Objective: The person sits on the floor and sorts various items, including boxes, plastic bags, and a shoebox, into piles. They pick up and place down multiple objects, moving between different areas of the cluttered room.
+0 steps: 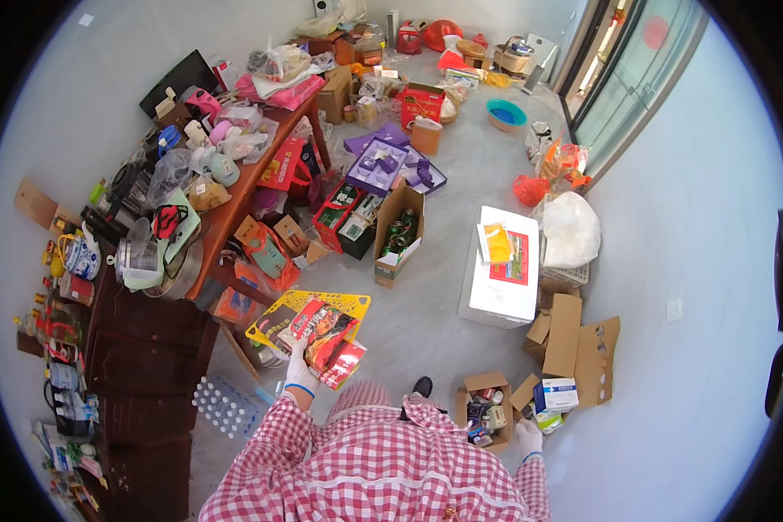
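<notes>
My left hand (302, 370), in a white glove with a blue cuff edge, grips a stack of flat packages. A red printed food packet (326, 326) lies on top of it, and a red printed card or pack (344, 365) sticks out below. Under them spreads a yellow perforated plastic tray (359, 312). Low on the right, my gloved right hand (529, 436) is at a small cardboard carton holding a blue and white box (556, 395) and a green and white package (551, 423). Its fingertips are partly hidden, so its hold is unclear.
A cardboard box of small goods (484, 411) stands near my feet. Ahead are a white foam box (501, 307) and a carton of green cans (399, 238). At left, a wooden table (235, 225) and dark cabinet (147, 365) carry clutter; shrink-wrapped bottles (228, 408) stand on the floor.
</notes>
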Demonstrator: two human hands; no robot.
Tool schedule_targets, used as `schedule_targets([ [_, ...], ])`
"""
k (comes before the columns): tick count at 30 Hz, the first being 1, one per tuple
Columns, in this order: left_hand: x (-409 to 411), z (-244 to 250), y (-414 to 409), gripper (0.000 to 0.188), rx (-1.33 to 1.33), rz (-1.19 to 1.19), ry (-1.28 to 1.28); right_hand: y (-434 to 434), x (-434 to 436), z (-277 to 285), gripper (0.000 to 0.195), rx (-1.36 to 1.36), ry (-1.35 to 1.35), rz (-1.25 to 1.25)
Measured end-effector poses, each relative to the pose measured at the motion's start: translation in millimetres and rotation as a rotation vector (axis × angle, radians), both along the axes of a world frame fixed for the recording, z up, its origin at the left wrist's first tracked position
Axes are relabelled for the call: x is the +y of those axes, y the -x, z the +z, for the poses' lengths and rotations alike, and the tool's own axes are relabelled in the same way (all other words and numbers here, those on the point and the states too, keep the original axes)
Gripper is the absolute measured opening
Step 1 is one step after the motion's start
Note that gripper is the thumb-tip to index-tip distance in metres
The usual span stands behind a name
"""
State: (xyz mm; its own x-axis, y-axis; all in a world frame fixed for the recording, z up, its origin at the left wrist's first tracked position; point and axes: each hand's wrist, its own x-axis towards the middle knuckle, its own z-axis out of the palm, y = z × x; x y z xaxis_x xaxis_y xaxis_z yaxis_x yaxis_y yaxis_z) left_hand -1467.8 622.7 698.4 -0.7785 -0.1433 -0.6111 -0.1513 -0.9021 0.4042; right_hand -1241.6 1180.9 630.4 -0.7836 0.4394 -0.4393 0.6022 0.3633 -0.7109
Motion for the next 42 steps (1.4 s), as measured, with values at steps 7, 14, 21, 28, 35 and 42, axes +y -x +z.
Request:
schedule_targets([
  [7,35,4,30,0.037,0.013,0.078,0.092,156,66,-3,0.039,0.024,-0.065,0.028],
  [14,42,-14,134,0.044,0.036,0.106,-0.016,325,11,47,0.043,0.002,-0.044,0.433],
  [21,71,-8,288,0.035,0.024,0.090,0.001,390,42,6,0.044,-0.149,-0.151,0.402],
  [28,72,17,371,0.037,0.079,0.098,0.026,433,55,-31,0.043,-0.426,0.038,0.224],
  [35,86,14,397,0.038,0.048,0.300,-0.060,587,93,-62,0.042,-0.371,-0.081,0.541],
  [42,116,-2,413,0.035,0.029,0.633,0.015,804,78,-41,0.036,-0.315,0.067,0.650],
])
